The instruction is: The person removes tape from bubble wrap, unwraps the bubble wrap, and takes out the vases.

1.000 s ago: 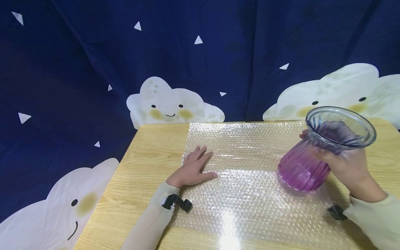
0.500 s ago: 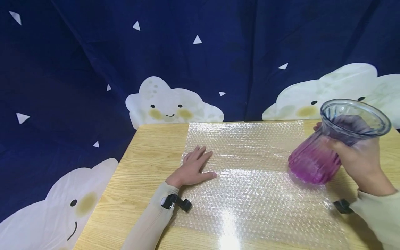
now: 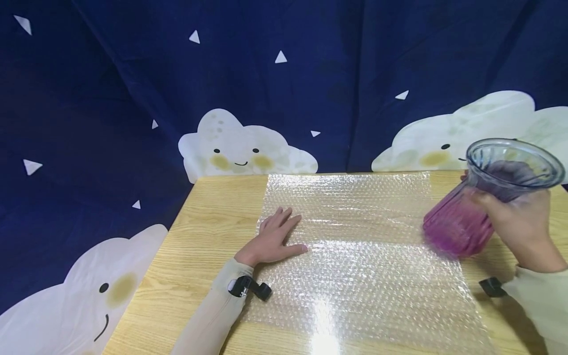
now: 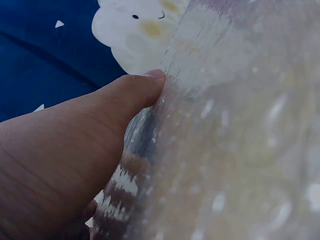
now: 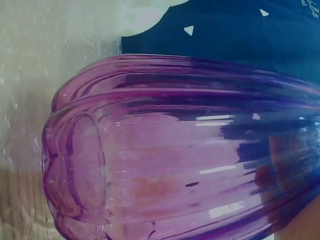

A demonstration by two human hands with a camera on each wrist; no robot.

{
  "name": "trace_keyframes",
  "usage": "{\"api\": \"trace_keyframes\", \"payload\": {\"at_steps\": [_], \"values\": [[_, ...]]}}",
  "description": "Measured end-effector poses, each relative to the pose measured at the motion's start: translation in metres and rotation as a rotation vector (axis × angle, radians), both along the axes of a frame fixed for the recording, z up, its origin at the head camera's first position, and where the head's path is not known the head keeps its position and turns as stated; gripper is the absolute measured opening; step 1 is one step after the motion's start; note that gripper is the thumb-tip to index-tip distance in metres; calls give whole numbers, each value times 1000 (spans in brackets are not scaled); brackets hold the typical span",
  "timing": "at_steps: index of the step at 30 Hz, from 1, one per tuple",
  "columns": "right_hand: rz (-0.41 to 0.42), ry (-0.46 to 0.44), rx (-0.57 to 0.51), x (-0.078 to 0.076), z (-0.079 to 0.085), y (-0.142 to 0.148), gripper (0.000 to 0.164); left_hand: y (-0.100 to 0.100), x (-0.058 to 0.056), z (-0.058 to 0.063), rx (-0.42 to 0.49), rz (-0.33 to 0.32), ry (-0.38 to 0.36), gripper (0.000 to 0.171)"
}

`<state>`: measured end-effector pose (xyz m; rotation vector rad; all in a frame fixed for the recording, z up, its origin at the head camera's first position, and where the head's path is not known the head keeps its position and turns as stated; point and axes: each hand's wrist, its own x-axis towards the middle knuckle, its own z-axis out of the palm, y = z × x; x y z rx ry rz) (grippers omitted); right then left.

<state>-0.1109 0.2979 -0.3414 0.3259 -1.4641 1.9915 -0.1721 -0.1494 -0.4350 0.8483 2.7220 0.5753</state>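
A ribbed glass vase (image 3: 459, 222), clear at its flared rim and purple-pink toward the base, leans with its mouth up and to the right. My right hand (image 3: 525, 222) grips it around the neck, thumb on the near side. In the right wrist view the scalloped base of the vase (image 5: 140, 165) fills most of the picture. A sheet of bubble wrap (image 3: 355, 286) lies spread over the table. On its left part rests my left hand (image 3: 272, 241), fingers spread. The left wrist view shows the thumb of my left hand (image 4: 100, 115) against the shiny wrap (image 4: 240, 140).
The wooden table (image 3: 222, 202) shows on both sides of the wrap. Behind it hangs a dark blue curtain (image 3: 266, 88) printed with white clouds and triangles. A small black camera sits on my left wrist (image 3: 250, 287), another by my right wrist (image 3: 492, 287).
My right hand has carried the vase to the right, from over the wrap to beyond its right edge. My left hand has stayed in place.
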Motion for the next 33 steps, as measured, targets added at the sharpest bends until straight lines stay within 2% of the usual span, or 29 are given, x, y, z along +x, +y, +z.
{"api": "trace_keyframes", "payload": {"at_steps": [6, 14, 18, 21, 27, 30, 33], "values": [[-40, 10, 12, -3, -1, 9, 56, 0, 0, 0, -7, 0, 6, 87], [-114, -53, 0, -6, -1, 19, 55, 1, 1, 3, -8, 0, -3, 88], [-182, -85, 36, -8, -4, 26, 56, 1, 1, 2, -6, -2, 1, 88], [-264, -150, 109, -8, -6, 30, 57, 1, 1, 2, -6, -1, 6, 87], [-464, -379, 375, -5, -5, 40, 56, 0, 0, 2, 10, -7, 2, 86], [-502, -440, 404, -4, -6, 43, 53, 1, 1, 3, 15, -9, -4, 86], [-509, -450, 400, -5, -8, 45, 51, 1, 1, 4, 2, -9, 1, 87]]}}
